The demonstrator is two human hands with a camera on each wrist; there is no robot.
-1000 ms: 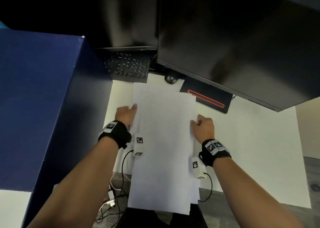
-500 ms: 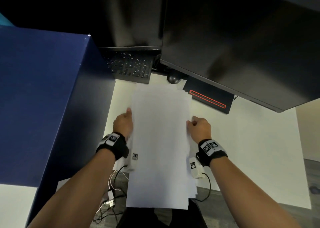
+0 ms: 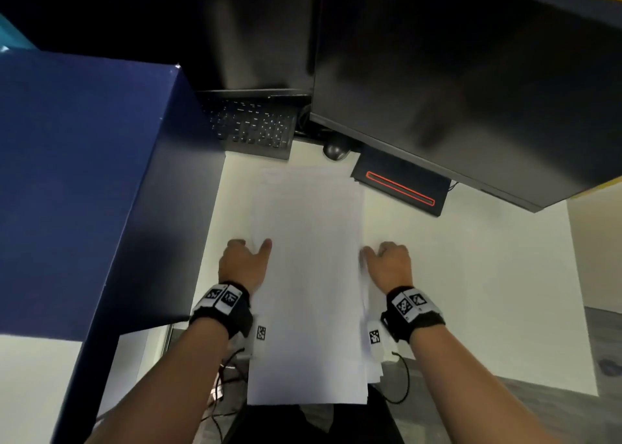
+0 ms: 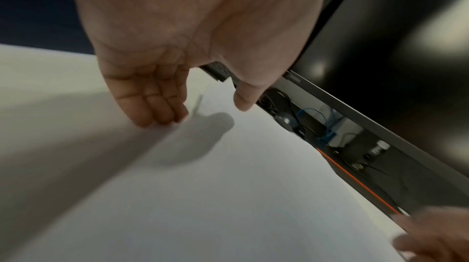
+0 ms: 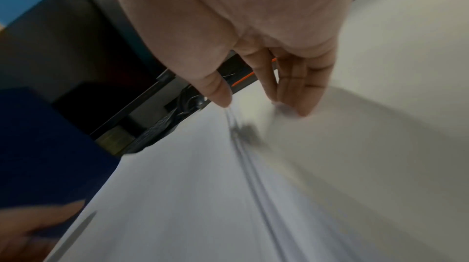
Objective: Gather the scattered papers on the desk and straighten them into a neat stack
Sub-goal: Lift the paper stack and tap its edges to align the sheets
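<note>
A stack of white papers (image 3: 308,275) lies lengthwise on the white desk (image 3: 471,275), its near end hanging past the front edge. My left hand (image 3: 247,261) is at the stack's left edge. In the left wrist view its straight fingers (image 4: 162,113) touch that edge, the thumb hovers just above the top sheet, and the papers (image 4: 228,196) spread below. My right hand (image 3: 387,263) is at the right edge. Its thumb tip meets the layered edges of the papers (image 5: 190,196) while its fingers (image 5: 299,103) point down beside them. That view is blurred.
A black keyboard (image 3: 252,127) and a mouse (image 3: 335,150) lie beyond the stack. A dark monitor (image 3: 454,73) overhangs, on a base with a red stripe (image 3: 400,187). A tall blue panel (image 3: 84,174) bounds the left. Cables (image 3: 229,376) hang below the desk's front edge.
The stack has slid toward me and its sheets lie more in line. Both hands have drawn back along its sides, and the left thumb now lies over the top sheet.
</note>
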